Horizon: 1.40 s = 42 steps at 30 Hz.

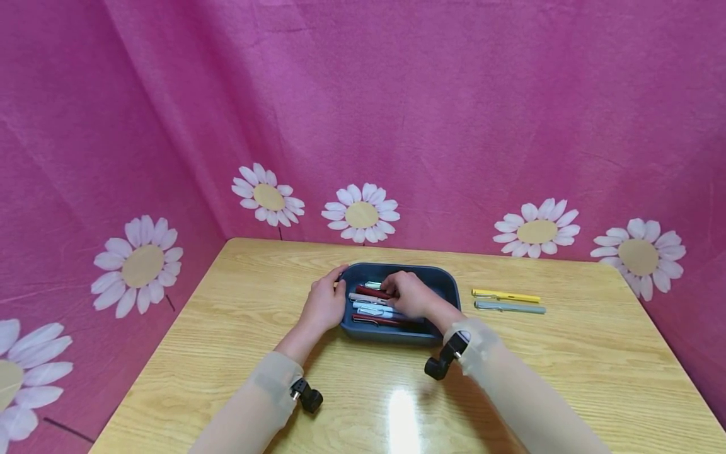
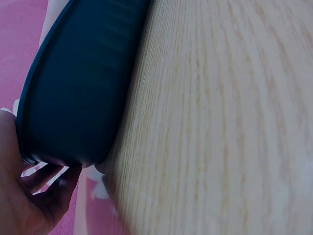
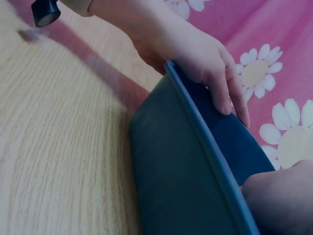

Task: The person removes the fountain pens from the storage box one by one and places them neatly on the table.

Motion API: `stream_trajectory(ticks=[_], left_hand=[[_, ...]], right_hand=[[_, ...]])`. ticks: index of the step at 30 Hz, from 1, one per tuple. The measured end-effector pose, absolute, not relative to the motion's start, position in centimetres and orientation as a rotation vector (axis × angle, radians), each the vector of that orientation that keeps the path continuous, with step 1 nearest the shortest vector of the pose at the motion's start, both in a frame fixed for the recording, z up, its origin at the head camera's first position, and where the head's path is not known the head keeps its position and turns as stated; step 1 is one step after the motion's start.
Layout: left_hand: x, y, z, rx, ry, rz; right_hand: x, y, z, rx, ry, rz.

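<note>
A dark blue-grey plastic bin (image 1: 391,338) sits on the table with several pens lying in it. My left hand (image 1: 326,302) grips the bin's left end, thumb at the rim and fingers along the outside wall. Reaching inside, my right hand (image 1: 413,295) pinches the right end of a dark red pen (image 1: 371,292) near the back. In front of that pen lie a pale pink pen (image 1: 363,298), light blue pens (image 1: 374,309) and another dark red pen (image 1: 374,321). A pale green pen (image 1: 372,285) shows behind it. In the right wrist view the bin wall hides the pens.
To the right of the bin, a yellow pen (image 1: 507,296) and a grey-blue pen (image 1: 510,308) lie side by side on the wooden table (image 1: 567,366). A pink curtain (image 1: 431,126) with daisies hangs behind and at the left.
</note>
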State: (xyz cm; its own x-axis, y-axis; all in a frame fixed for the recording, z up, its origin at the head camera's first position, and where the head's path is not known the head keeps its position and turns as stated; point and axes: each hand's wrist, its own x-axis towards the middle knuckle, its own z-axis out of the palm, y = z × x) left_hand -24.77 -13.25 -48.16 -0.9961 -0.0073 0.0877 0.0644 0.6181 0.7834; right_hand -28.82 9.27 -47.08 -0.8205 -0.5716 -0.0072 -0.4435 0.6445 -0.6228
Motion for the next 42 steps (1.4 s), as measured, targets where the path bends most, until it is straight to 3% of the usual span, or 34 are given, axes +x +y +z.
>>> stream_trajectory(ticks=[18, 42], left_hand=[[-24.7, -13.2, -48.3, -0.041, -2.748, -1.316], [-24.8, -13.2, -48.4, -0.063, -2.742, -1.315]], right_hand=[[-27.8, 9.9, -45.4, -0.813, 2.724, -0.937], [-25.3, 14.5, -41.3, -0.959, 2.708, -1.064]])
